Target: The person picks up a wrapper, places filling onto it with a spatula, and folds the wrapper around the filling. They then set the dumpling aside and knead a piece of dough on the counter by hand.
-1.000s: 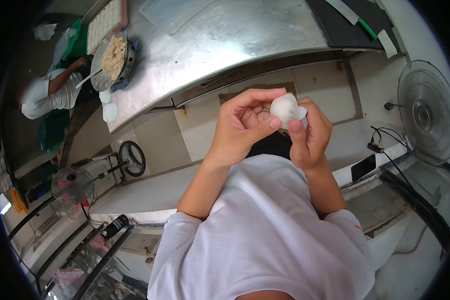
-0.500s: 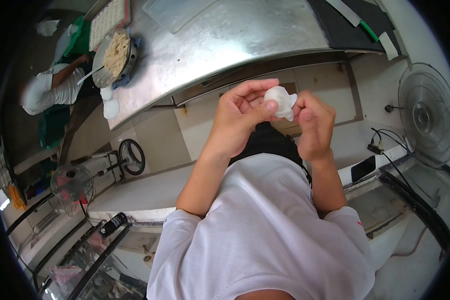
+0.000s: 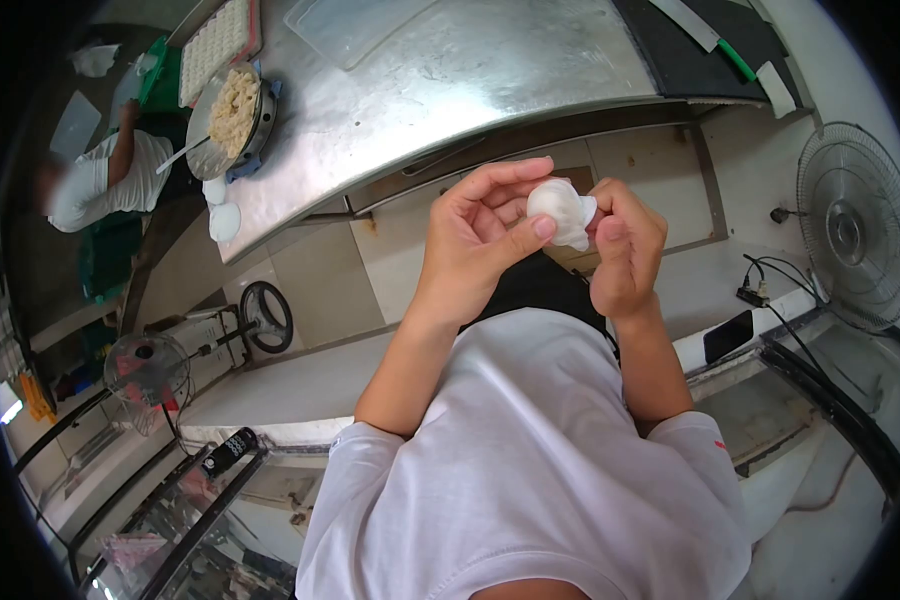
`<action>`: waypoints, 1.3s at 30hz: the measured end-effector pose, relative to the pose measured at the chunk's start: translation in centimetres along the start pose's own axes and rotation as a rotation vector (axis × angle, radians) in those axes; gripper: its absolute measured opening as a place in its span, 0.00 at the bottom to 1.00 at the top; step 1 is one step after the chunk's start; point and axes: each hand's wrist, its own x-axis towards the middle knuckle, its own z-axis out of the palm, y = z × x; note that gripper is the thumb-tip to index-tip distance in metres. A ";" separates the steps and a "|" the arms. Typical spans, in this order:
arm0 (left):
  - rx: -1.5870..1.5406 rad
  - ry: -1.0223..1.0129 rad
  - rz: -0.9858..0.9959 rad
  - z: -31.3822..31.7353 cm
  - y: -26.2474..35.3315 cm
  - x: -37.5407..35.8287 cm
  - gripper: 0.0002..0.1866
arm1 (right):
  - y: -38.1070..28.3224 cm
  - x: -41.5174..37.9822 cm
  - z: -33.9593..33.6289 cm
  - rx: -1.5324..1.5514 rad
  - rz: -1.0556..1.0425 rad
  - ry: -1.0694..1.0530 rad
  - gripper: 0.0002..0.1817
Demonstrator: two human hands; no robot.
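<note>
A small white dough piece, rounded on one side with a ruffled edge on the other, is held above the floor in front of my body. My left hand grips its rounded side between thumb and curled fingers. At its ruffled edge, the bent fingers of my right hand pinch the dough. On the metal table, at the left, stands a wide bowl of pale lumpy filling with a utensil handle sticking out. Thin white rounds lie by the table's corner.
Behind the bowl lies a tray of small white pieces. A green-handled knife rests on a black board at the upper right. Another person works at the far left. Fans stand at both sides.
The dough has turned slightly between my fingers, its ruffled edge now nearer my right hand. At the left, the other person's arm has shifted.
</note>
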 end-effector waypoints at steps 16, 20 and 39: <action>0.224 -0.104 0.192 1.2 0.5 0.0 0.31 | -0.9 -1.0 1.3 0.126 0.169 0.137 0.21; 0.469 -0.156 0.257 0.5 0.7 0.2 0.36 | -1.6 -0.7 2.4 0.596 0.433 0.186 0.23; -0.504 -0.227 -0.159 -1.5 -0.4 0.5 0.38 | -3.2 -0.2 -0.4 0.244 0.249 0.036 0.21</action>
